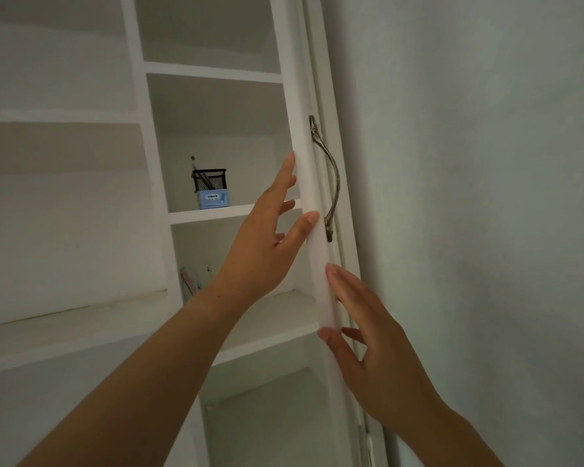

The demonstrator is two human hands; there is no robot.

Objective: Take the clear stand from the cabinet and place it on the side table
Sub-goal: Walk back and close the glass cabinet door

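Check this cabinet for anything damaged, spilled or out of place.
Nothing stands out. The black mesh pen holder stands upright behind a small blue packet on its shelf. The cabinet door is open, seen edge-on, with the left hand and right hand flat against its edge. No clear stand shows.

Looks like a room in a home: built-in white painted cabinet (213, 75) with open shelves, ornate curved metal door handle (326, 178), plain pale plastered wall (479, 163). Holds a black wire-mesh pen cup (209, 179) and a small blue tissue packet (213, 199).
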